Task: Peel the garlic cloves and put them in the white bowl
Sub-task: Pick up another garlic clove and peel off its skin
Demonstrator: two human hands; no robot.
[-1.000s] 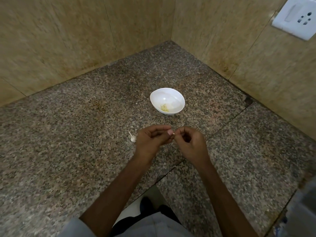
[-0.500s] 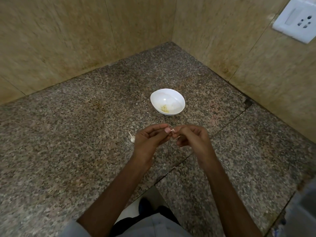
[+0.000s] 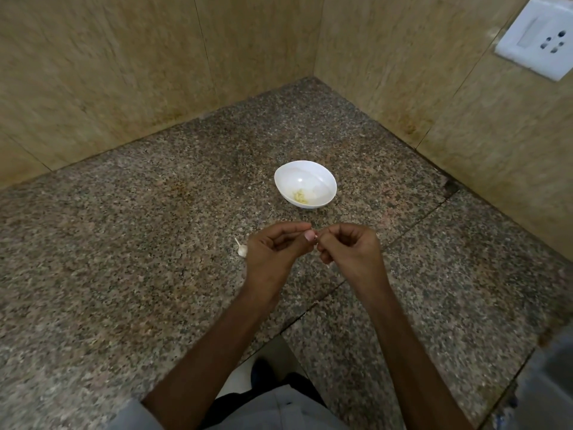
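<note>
Above the granite counter, my left hand (image 3: 273, 246) and my right hand (image 3: 350, 249) meet fingertip to fingertip. Between them they pinch a small garlic clove (image 3: 315, 240), almost wholly hidden by the fingers. The white bowl (image 3: 305, 188) stands just beyond the hands and holds a few yellowish peeled pieces (image 3: 300, 196). Another garlic clove with its papery stalk (image 3: 242, 249) lies on the counter, close to the left of my left hand.
The speckled granite counter (image 3: 124, 259) runs into a corner of beige tiled walls (image 3: 108, 72). A white wall socket (image 3: 539, 41) sits at the upper right. The counter's front edge is cut in near my body, showing the floor and a shoe.
Both hands stay together at the clove; the fingers have shifted slightly as they work on it. The bowl and the loose clove have not moved.
</note>
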